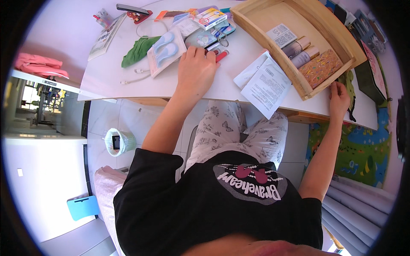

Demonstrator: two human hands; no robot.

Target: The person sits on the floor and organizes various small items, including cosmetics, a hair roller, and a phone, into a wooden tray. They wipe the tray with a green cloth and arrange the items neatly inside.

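Note:
My left hand [196, 71] is on the white desk with its fingers curled down. What they hold, if anything, is hidden beneath them. Against its right side lie a red tube [221, 55] and a darker tube, like lip gloss. Just left of this hand is a clear pack with pale blue rounded pieces [165, 48]. By the near right corner of a wooden drawer-like tray [299, 81], my right hand [338, 100] has bent fingers, their tips partly hidden. In the tray lie a speckled brown block [320, 68], two cosmetic bottles [304, 56] and a white box [281, 35].
Printed papers [267, 85] overhang the desk's front edge. Green cloth [139, 52], white cables [136, 77], a stapler [131, 9] and a small boxed item [210, 18] are to the left and back. A dark green item [348, 89] lies beside my right hand. A bin [120, 142] stands below.

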